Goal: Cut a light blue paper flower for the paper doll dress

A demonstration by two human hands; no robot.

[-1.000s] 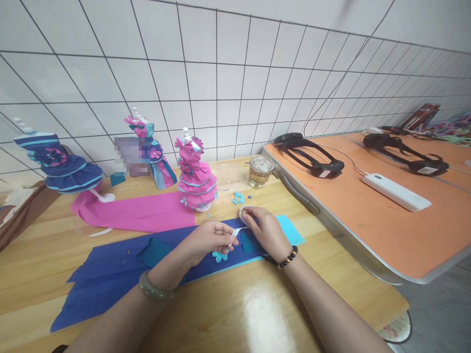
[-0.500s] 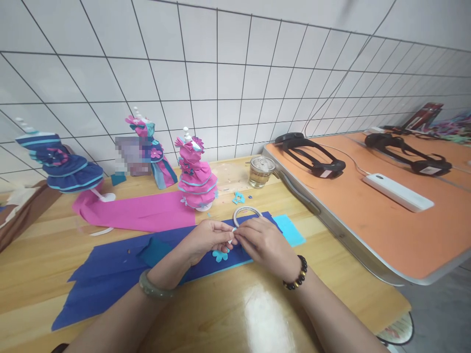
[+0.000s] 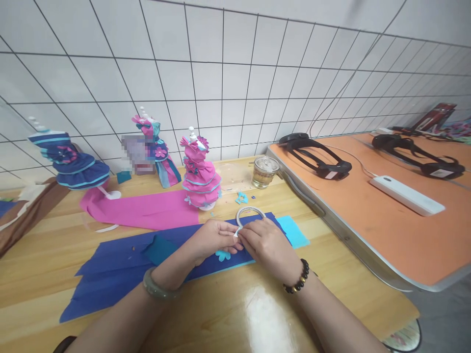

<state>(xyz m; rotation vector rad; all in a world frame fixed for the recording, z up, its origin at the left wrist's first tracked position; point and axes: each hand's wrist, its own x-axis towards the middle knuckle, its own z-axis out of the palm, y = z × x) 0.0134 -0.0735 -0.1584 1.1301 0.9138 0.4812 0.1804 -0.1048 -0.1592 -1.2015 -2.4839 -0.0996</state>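
Observation:
Between the fingertips of my left hand (image 3: 215,240) and my right hand (image 3: 265,245) is a small white piece (image 3: 237,233), perhaps tape; both hands are closed in a pinch on it. A light-blue flower cutout (image 3: 222,255) lies just below my left fingers, partly covered by them. Under the hands stretches a dark blue crepe paper strip (image 3: 110,274), with a teal piece (image 3: 159,249) on it. A roll of tape (image 3: 243,212) rests right behind my right hand, its near side hidden. Light-blue paper (image 3: 295,232) sticks out to the right.
Miniature dress forms in paper dresses, one blue (image 3: 83,169), one multicoloured (image 3: 164,157) and one pink (image 3: 200,176), stand at the back. Pink paper (image 3: 147,211) lies before them. A lidded glass (image 3: 264,172) stands near the orange table (image 3: 386,240), which holds black headsets (image 3: 318,157) and a white power bank (image 3: 406,195).
The whole view has shifted slightly, so things appear a little further right. Both hands stay together, pinching the small white piece, which shows slightly more now.

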